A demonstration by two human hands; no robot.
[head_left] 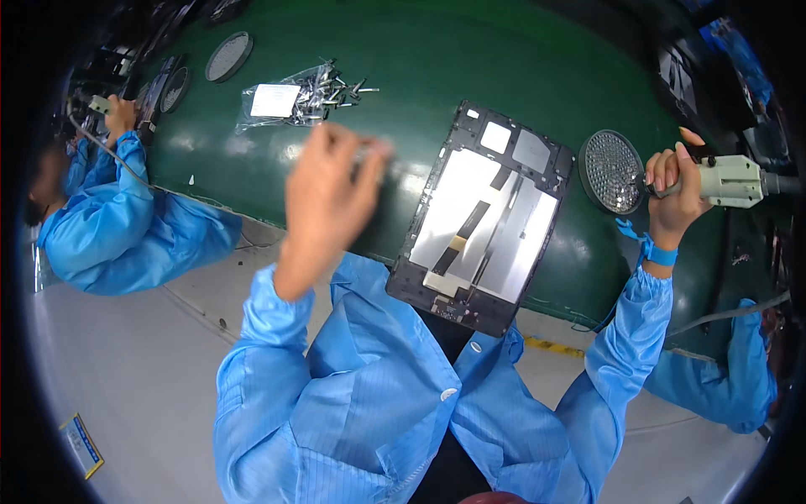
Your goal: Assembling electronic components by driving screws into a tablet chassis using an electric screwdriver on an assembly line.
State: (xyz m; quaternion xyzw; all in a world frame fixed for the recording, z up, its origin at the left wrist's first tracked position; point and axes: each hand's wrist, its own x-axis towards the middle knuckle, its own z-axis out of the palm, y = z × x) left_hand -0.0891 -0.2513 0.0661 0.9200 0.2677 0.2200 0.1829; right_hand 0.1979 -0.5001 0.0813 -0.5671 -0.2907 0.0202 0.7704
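1. We hold our left hand (332, 185) left of the frame's centre, over the table (470, 50). The sleeved forearm rises from the lower left, and the bare wrist tips the hand up and slightly rightward.
2. Our left fingers are bent, with the thumb brought toward them. The fingertips blur, so we cannot tell whether they pinch anything small.
3. We raise our right hand (676, 185) at the right of the frame, the arm angling up from the lower right and a blue wrist strap (662, 254) just below the hand.
4. Our right fingers curl around the front of a pale power screwdriver (732, 181), one finger standing out above the grip. The tool lies nearly level, its nose toward the left.
5. Beside that nose sits a round dish (611, 172) of small shiny pieces; whether tool and dish touch, we cannot tell.
6. Between our hands, right of centre, the opened tablet (453, 197) lies slanted, silver interior facing up, its lower end toward our blue coat (361, 378).
7. Beyond our left hand, at the upper left, a clear bag (275, 100) lies near loose dark-and-metal parts (340, 91).
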